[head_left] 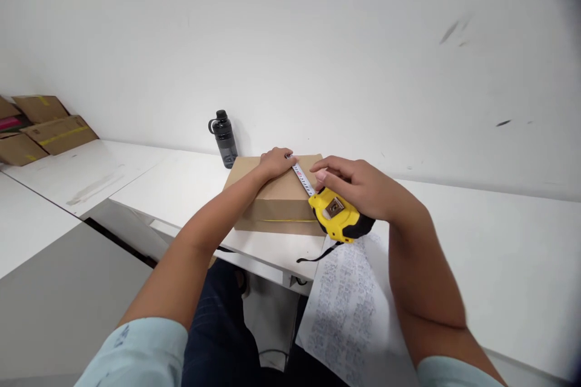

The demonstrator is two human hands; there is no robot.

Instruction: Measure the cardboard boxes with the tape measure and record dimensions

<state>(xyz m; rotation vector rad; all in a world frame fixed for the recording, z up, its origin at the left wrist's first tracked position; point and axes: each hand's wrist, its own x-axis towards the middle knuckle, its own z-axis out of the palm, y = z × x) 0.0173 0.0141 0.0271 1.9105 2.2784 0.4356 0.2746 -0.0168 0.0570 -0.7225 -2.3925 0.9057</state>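
Note:
A brown cardboard box (290,210) lies on the white table in front of me. Across its top runs the white blade of a yellow and black tape measure (342,217), whose case hangs at the box's near right corner with a black strap dangling. My left hand (276,163) rests on the box top, its fingers closed on the blade's end near the far edge. Over the case is my right hand (358,184), gripping it from above, with thumb and forefinger near the blade. Its other fingers are hidden.
A dark water bottle (226,140) stands behind the box by the wall. Several cardboard boxes (59,133) are piled at the far left. A printed sheet of paper (349,308) hangs over the table's front edge below the right hand.

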